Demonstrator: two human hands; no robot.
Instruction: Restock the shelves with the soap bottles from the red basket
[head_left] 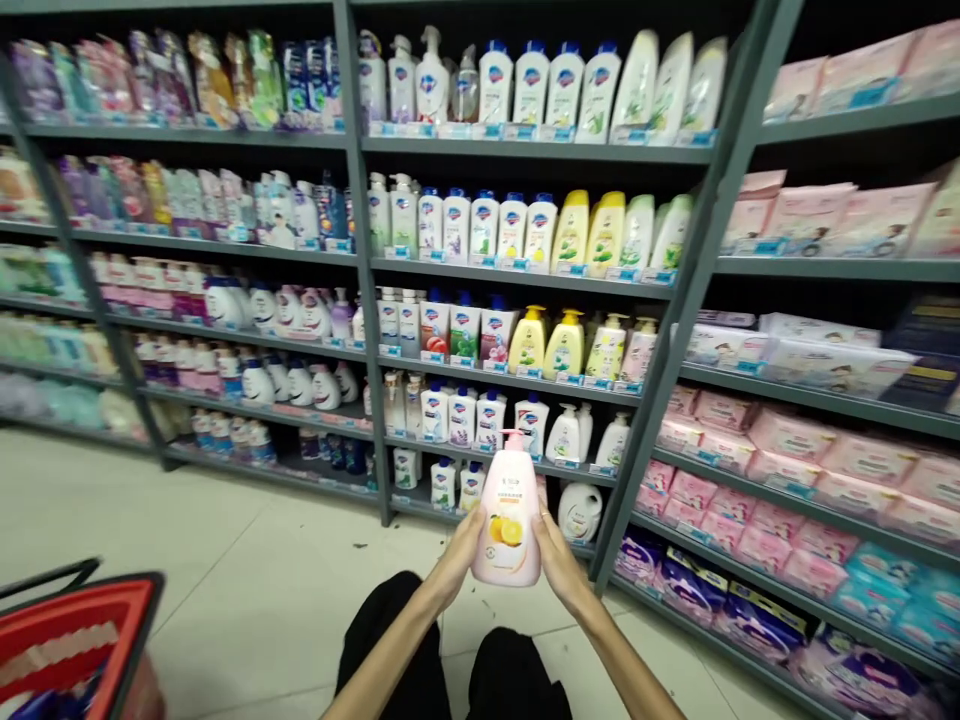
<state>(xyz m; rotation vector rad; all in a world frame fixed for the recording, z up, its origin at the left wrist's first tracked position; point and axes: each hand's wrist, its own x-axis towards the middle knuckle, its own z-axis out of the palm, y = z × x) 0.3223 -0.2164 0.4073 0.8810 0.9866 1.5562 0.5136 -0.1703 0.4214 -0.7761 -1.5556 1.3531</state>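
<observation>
A pale pink pump bottle (507,515) with a pink pump top and a picture of cut oranges on its label stands upright in the air before me. My left hand (460,548) grips its left side, and my right hand (559,552) grips the right side. The fingers behind the bottle are hidden. Beyond it, on the low shelves, are white pump bottles (564,437) and a round white bottle (580,512).
Grey shelving (517,262) full of bottles spans the view. Pink packs (791,435) fill the shelves at right. A red shopping basket (82,640) with items inside is at lower left, above the tiled floor (247,590). My knees (390,640) show below.
</observation>
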